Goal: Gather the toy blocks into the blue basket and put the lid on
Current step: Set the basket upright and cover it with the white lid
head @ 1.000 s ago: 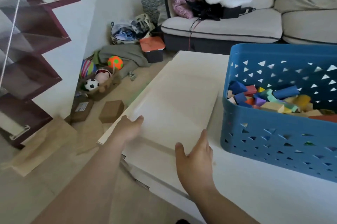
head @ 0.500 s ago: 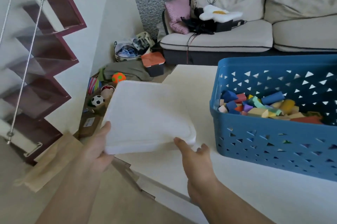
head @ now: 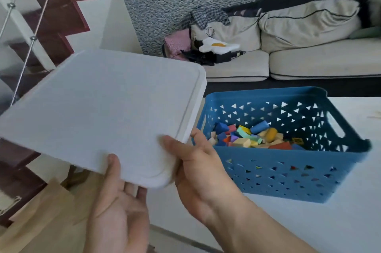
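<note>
Lid (head: 99, 112): off the basket, held in the air and tilted, left of the blue basket (head: 288, 174). Its right edge sits close by the basket's left rim; I cannot tell whether the two overlap.

Left grip (head: 119, 207): grasping the lid at its near edge, thumb on top and fingers underneath.

Right grip (head: 198, 170): grasping the near right corner, thumb on top and fingers tucked under the side edge.

Blocks (head: 247, 137): in the basket, heaped low and well under the rim. No blocks show on the white surface (head: 309, 221) in view, so gathering appears complete and only the lid remains to be fitted.

Handling assessment: the lid looks like thin, stiff plastic — light for its width, smooth on top, with a shallow groove running round just inside the edge. Both your grips sit close together at one corner, leaving the far end unsupported and liable to swing or dip.

Recommendation: move your grips to opposite edges, thumbs on top near the groove, before lowering. The smooth face may slip under a light pinch — hold the edge, not the flat. Level the lid, line its rounded corners up with the basket's rim, then press down at the corners.
</note>
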Demonstrator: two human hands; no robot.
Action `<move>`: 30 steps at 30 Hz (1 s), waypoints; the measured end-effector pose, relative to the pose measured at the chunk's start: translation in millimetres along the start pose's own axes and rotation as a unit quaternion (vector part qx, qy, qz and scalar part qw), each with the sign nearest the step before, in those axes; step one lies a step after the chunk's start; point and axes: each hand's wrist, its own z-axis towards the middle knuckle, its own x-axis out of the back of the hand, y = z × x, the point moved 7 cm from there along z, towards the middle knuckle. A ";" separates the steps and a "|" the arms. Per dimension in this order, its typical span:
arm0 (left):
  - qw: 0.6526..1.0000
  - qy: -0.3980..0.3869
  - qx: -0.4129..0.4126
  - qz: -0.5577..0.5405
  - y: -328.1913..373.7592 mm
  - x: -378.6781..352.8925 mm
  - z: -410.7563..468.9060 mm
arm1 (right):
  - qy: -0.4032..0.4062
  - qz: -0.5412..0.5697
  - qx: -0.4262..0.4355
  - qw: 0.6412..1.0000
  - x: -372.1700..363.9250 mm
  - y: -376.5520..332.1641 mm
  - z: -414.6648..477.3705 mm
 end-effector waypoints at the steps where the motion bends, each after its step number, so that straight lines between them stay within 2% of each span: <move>1: 0.998 -0.033 -0.044 -0.011 9.6 -2.8 5.6 | 0.010 -0.011 0.020 1.000 10.1 -22.4 -2.8; 2: 0.996 -0.054 -0.066 -0.031 23.0 -8.5 9.3 | 0.019 -0.023 0.033 0.999 21.7 -44.3 -5.3; 4: 0.994 -0.034 -0.089 -0.061 43.8 -4.5 33.1 | 0.046 -0.049 0.043 0.997 50.9 -86.1 -10.9; 7: 0.996 -0.030 -0.047 -0.068 45.4 -18.2 71.5 | 0.124 -0.094 0.051 0.987 105.2 -147.3 -23.0; 8: 0.998 -0.022 -0.030 -0.041 40.2 -29.2 76.5 | 0.149 -0.102 0.055 0.982 119.9 -164.0 -26.7; 14: 0.984 -0.118 0.080 0.105 -41.0 -107.9 88.0 | 0.260 -0.165 0.082 0.948 193.1 -241.1 -55.3; 17: 0.964 -0.126 0.048 0.228 -71.2 -121.0 94.6 | 0.314 -0.227 0.108 0.916 220.0 -258.3 -65.9; 22: 0.905 -0.054 -0.057 0.417 -80.8 -117.9 104.7 | 0.417 -0.385 0.127 0.813 245.5 -263.5 -68.7; 27: 0.870 -0.027 -0.080 0.486 -88.4 -109.3 114.5 | 0.441 -0.459 0.085 0.767 258.1 -247.2 -59.3; 30: 0.840 0.000 -0.100 0.533 -85.4 -100.4 123.8 | 0.446 -0.479 0.043 0.755 264.7 -229.5 -50.7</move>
